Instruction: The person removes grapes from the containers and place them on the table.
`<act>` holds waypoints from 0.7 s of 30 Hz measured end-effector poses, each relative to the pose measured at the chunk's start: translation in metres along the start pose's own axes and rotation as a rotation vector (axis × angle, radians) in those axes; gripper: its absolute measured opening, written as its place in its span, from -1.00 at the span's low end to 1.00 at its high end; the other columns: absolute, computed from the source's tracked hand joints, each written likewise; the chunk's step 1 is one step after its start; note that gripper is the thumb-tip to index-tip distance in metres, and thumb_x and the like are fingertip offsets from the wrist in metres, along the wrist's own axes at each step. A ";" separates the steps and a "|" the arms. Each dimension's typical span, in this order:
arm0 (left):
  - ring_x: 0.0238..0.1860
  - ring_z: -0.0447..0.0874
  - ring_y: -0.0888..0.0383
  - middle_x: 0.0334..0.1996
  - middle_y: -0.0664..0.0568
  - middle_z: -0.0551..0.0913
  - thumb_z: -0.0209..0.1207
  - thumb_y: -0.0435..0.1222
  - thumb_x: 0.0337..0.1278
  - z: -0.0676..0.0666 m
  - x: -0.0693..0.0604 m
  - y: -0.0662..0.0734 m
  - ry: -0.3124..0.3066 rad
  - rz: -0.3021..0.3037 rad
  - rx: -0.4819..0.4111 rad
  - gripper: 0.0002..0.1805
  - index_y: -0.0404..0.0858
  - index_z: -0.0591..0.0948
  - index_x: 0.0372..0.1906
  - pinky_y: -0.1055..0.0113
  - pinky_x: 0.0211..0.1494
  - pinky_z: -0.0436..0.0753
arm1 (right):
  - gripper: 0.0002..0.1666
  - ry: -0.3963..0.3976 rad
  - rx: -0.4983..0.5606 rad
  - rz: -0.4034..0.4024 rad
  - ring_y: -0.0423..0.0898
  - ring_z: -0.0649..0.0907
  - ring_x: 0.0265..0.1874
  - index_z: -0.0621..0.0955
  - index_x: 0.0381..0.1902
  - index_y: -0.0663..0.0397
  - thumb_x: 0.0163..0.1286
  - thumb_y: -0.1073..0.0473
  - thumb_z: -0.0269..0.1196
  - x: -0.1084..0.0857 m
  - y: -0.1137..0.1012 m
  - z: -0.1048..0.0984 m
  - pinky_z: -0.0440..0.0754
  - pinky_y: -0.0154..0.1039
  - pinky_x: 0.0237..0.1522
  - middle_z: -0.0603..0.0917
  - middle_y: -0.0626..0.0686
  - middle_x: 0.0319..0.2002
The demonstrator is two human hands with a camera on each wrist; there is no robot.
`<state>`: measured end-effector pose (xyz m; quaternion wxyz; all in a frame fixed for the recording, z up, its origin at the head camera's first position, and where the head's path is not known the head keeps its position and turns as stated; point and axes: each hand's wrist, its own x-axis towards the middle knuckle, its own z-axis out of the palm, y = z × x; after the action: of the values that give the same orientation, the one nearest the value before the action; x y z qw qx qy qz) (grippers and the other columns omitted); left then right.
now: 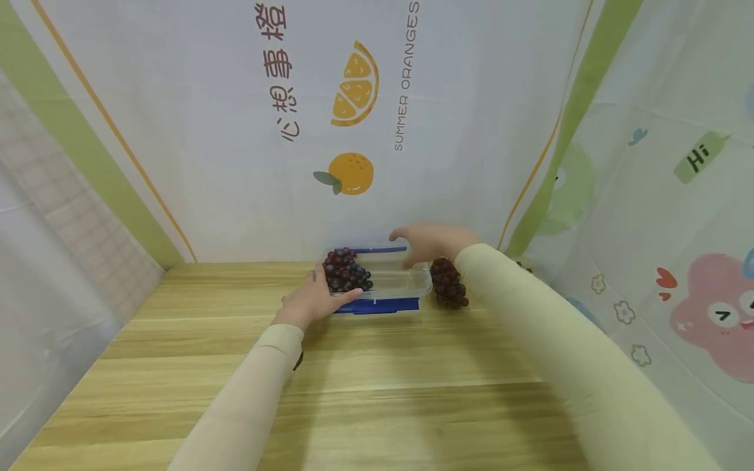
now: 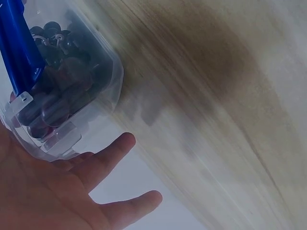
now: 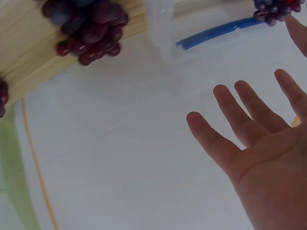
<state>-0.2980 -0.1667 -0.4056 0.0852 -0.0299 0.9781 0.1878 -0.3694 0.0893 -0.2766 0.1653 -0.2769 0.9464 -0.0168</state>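
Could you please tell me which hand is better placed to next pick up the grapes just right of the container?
Probably the right hand: it is open, empty and near those grapes, while the left hand touches the opposite end of the container.

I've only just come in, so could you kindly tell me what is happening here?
A person's left hand rests against the left end of a clear container, where grapes lie inside. The right hand, spread and empty, hovers nearby. More grapes lie on the table right of the container.
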 end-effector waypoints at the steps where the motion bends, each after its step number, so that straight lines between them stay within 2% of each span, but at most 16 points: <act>1: 0.53 0.39 -0.46 0.73 -0.38 -0.08 -0.12 0.70 0.12 0.000 0.000 0.000 0.002 0.001 -0.002 0.50 -0.32 -0.35 0.73 -0.68 0.45 0.17 | -0.08 -0.001 -0.007 -0.009 0.14 0.40 0.61 0.28 0.68 -0.20 0.49 -0.05 0.40 0.002 -0.004 0.001 0.39 0.20 0.60 0.39 0.07 0.63; 8: 0.54 0.39 -0.44 0.73 -0.37 -0.08 -0.09 0.69 0.11 0.004 0.001 0.000 0.010 0.003 -0.023 0.51 -0.32 -0.34 0.74 -0.69 0.44 0.19 | -0.10 -0.015 -0.037 -0.083 0.11 0.40 0.62 0.29 0.68 -0.19 0.50 -0.02 0.41 0.017 -0.030 0.007 0.38 0.15 0.61 0.37 0.03 0.64; 13: 0.54 0.39 -0.43 0.74 -0.37 -0.10 -0.11 0.71 0.08 0.005 0.002 -0.003 0.012 0.006 -0.038 0.53 -0.32 -0.36 0.73 -0.70 0.43 0.18 | -0.17 -0.018 -0.047 -0.166 0.09 0.41 0.61 0.36 0.64 -0.10 0.50 0.12 0.39 0.027 -0.051 0.011 0.39 0.09 0.62 0.42 0.05 0.62; 17: 0.57 0.35 -0.43 0.74 -0.36 -0.12 -0.12 0.72 0.06 0.005 0.003 -0.006 0.015 0.013 -0.053 0.55 -0.32 -0.37 0.73 -0.71 0.43 0.18 | -0.28 -0.001 -0.107 -0.252 0.08 0.47 0.56 0.46 0.58 -0.08 0.52 0.22 0.34 0.037 -0.065 0.018 0.46 0.05 0.58 0.49 0.09 0.56; 21: 0.58 0.32 -0.42 0.74 -0.36 -0.14 -0.13 0.73 0.06 0.004 0.003 -0.007 0.011 0.019 -0.057 0.55 -0.32 -0.36 0.73 -0.71 0.42 0.19 | -0.32 0.014 -0.179 -0.323 0.05 0.53 0.51 0.50 0.55 -0.12 0.52 0.22 0.36 0.044 -0.075 0.027 0.51 0.00 0.54 0.54 0.08 0.51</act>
<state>-0.2994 -0.1718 -0.4119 0.0769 -0.0242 0.9730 0.2164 -0.3564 0.0046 -0.3059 0.1286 -0.4389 0.8884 0.0392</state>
